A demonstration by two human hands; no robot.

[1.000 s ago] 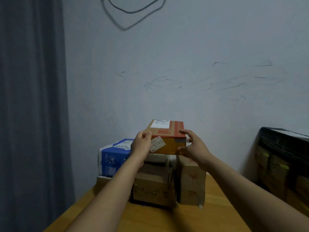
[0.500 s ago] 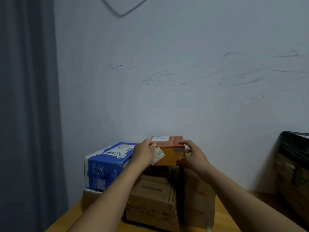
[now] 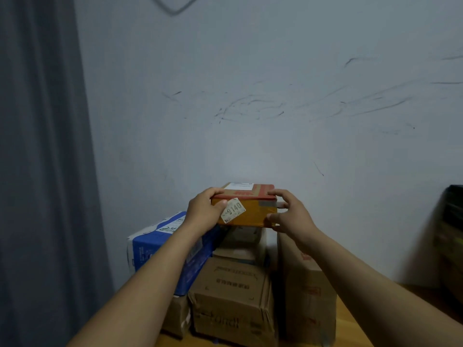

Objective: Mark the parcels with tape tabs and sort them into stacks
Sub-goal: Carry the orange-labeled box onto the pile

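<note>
A parcel (image 3: 250,214) is gripped at both ends by the left hand (image 3: 203,215) and right hand (image 3: 294,217) over uneven boxes (image 3: 233,291); released off-centre, it could be toppled.

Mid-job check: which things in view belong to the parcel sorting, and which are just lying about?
Job:
orange parcel, gripped by left hand and right hand; its numbered sticker; blue box; brown box; tall brown box.

Lying about:
dark bundle at the right edge; curtain; wall cable.
</note>
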